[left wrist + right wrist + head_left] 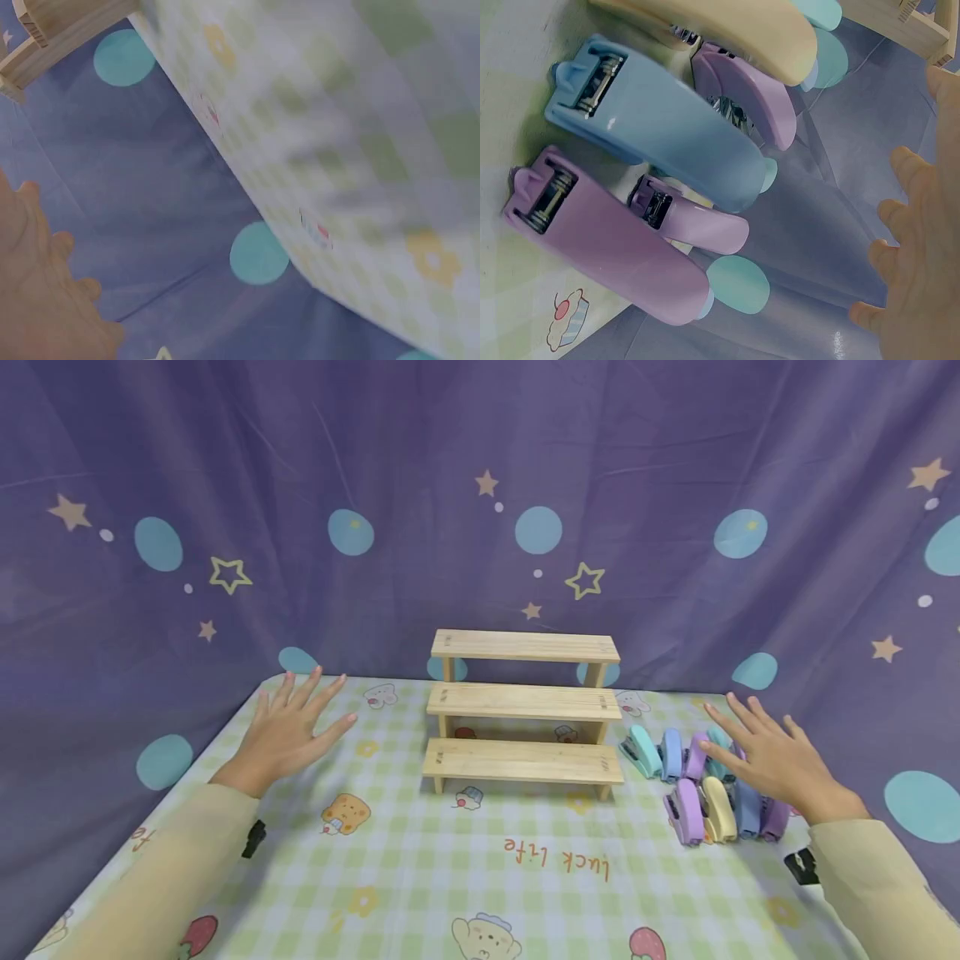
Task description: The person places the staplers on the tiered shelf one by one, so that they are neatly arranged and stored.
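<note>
Pastel plastic staplers in purple, blue, teal and cream [717, 802] sit clustered on a green-and-white checked tablecloth [405, 877], right of a three-tiered pale wooden rack [524, 701]. A person's right hand [780, 764] hovers near them, fingers spread; the left hand [288, 731], fingers likewise spread, hovers left of the rack. A purple star-patterned curtain [420, 460] hangs behind.

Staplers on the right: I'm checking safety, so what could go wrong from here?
The staplers sit crowded together, so lifting one might knock its neighbours. The spread right hand could brush several if lowered. The teal stapler nearest the wooden rack might bump it if pushed.
</note>
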